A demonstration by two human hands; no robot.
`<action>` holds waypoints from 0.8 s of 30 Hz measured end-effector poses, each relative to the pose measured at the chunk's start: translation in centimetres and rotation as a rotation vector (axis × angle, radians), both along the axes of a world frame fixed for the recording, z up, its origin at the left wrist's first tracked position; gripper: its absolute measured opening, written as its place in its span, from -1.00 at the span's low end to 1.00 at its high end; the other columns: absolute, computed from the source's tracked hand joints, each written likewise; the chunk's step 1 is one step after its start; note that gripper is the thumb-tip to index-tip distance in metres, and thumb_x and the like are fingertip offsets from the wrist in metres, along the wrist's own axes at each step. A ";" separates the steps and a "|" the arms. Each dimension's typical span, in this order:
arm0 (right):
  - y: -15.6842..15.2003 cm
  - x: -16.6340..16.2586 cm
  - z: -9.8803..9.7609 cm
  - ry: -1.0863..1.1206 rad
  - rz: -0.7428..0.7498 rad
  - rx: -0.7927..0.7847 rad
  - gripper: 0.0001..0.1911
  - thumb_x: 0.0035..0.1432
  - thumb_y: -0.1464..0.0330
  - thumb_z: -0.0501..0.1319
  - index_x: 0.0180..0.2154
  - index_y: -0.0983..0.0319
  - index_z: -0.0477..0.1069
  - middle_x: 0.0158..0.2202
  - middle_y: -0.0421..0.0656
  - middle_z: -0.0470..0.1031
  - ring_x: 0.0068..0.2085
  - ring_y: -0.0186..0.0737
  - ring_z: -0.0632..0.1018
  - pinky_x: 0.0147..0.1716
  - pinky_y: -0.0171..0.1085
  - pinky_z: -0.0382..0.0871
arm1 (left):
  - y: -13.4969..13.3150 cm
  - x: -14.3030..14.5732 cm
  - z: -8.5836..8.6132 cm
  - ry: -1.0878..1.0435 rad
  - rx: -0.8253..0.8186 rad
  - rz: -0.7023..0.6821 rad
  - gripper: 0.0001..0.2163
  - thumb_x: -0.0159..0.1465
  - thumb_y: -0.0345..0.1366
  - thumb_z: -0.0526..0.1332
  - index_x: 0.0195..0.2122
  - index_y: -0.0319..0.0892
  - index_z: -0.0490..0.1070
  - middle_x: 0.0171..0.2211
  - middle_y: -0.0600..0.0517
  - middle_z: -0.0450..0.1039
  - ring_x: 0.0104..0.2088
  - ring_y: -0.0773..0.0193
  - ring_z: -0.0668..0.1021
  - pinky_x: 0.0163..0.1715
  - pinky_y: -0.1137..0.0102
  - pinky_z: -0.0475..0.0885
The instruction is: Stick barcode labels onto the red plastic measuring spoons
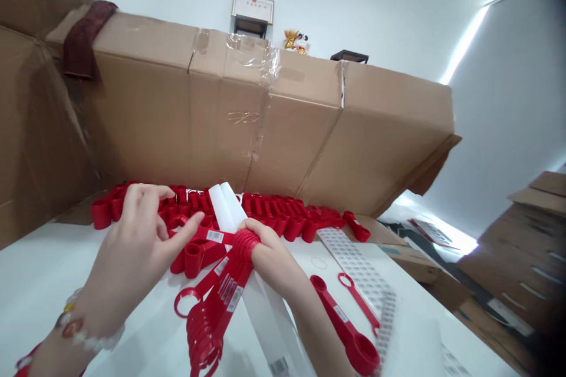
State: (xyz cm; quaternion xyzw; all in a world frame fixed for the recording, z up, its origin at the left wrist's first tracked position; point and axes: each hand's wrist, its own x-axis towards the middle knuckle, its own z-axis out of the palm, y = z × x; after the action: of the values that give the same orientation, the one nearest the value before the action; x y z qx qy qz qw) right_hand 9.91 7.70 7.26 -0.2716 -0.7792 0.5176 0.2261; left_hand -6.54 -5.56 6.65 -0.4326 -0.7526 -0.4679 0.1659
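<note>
My right hand (pixel 269 256) is closed around one end of a bundle of red ring-ended plastic pieces (pixel 221 300). Several of these carry white barcode labels, and their other ends fan out toward the lower left. One labelled red piece (pixel 198 235) sticks out leftward from the bundle toward my left hand (pixel 137 247). That hand is raised with thumb and fingers apart, holding nothing; whether the thumb touches a red ring behind it I cannot tell. Two long white strips (pixel 265 321) pass under my right hand, with a barcode label at the near end.
Rows of red pieces (pixel 283 215) line the back of the white table (pixel 145 341) below a cardboard wall (pixel 221 106). On the right lie a labelled red piece (pixel 338 315), a thinner red piece (pixel 360 300), label sheets (pixel 354 265) and a rubber band (pixel 319 263).
</note>
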 end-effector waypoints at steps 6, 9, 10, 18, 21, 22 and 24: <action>-0.5 0.1 0.6 -0.025 0.059 -0.056 -0.96 0.06 0.42 0.09 -0.43 0.20 0.22 -0.44 -0.29 0.29 -0.39 -0.35 0.30 -0.42 -0.32 0.16 | 1.0 0.6 -1.2 0.320 -0.080 -0.116 -0.65 0.26 0.12 0.23 -0.20 -0.06 0.43 0.10 -0.09 0.20 0.13 -0.17 0.33 0.02 0.00 0.31; -0.7 0.1 0.8 -0.012 0.069 -0.046 -0.94 0.07 0.43 0.08 -0.44 0.21 0.21 -0.45 -0.30 0.26 -0.40 -0.36 0.27 -0.43 -0.33 0.15 | 1.5 -0.1 -1.3 0.076 -0.206 -0.242 -0.60 0.26 0.15 0.22 -0.44 -0.10 0.37 -0.16 0.01 0.37 -0.13 0.04 0.46 -0.13 0.13 0.33; -0.7 0.1 0.8 -0.014 0.072 -0.039 -0.94 0.07 0.43 0.08 -0.44 0.21 0.22 -0.45 -0.30 0.26 -0.40 -0.37 0.27 -0.43 -0.33 0.14 | 1.5 -0.3 -1.2 -0.032 -0.251 -0.294 -0.58 0.26 0.16 0.22 -0.47 -0.10 0.36 -0.25 0.06 0.38 -0.22 0.11 0.47 -0.20 0.19 0.33; -0.1 0.3 0.5 -0.041 0.050 -0.024 -0.90 0.10 0.40 0.11 -0.44 0.21 0.21 -0.45 -0.30 0.27 -0.40 -0.36 0.29 -0.41 -0.31 0.15 | 0.2 -1.4 0.7 -0.389 -0.299 -0.558 -0.62 0.42 0.08 -0.03 -0.30 -0.02 0.42 -0.32 0.13 0.45 -0.26 0.18 0.49 -0.27 0.30 0.31; 0.3 0.3 0.2 -0.055 0.006 0.055 -0.92 0.10 0.43 0.07 -0.44 0.20 0.19 -0.42 -0.29 0.30 -0.38 -0.34 0.32 -0.41 -0.30 0.16 | -0.1 -0.2 0.3 -0.224 -0.246 -0.412 -0.62 0.38 0.16 -0.01 -0.15 0.03 0.40 -0.10 0.08 0.47 -0.03 0.05 0.47 -0.05 0.16 0.33; 0.3 0.2 0.0 -0.063 -0.030 0.118 -0.92 0.10 0.44 0.04 -0.44 0.20 0.18 -0.40 -0.28 0.31 -0.36 -0.32 0.33 -0.40 -0.29 0.16 | -0.1 0.5 -0.2 -0.090 -0.231 -0.357 -0.60 0.33 0.21 0.06 -0.07 0.03 0.39 0.01 0.04 0.43 0.07 -0.01 0.42 0.05 0.07 0.29; 0.4 0.0 -0.4 -0.080 -0.106 0.256 -0.90 0.10 0.47 0.00 -0.45 0.19 0.16 -0.38 -0.26 0.31 -0.34 -0.29 0.34 -0.38 -0.27 0.17 | 0.4 1.9 -1.8 0.171 -0.221 -0.283 -0.37 0.20 0.28 0.19 0.15 0.00 0.26 0.24 -0.07 0.25 0.26 -0.16 0.25 0.21 -0.11 0.16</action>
State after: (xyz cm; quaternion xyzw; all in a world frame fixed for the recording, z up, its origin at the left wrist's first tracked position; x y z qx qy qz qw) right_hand 9.87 8.05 6.90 -0.3016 -0.8319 0.3901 0.2546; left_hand -4.67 -5.20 4.81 -0.5878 -0.7142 -0.3628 0.1133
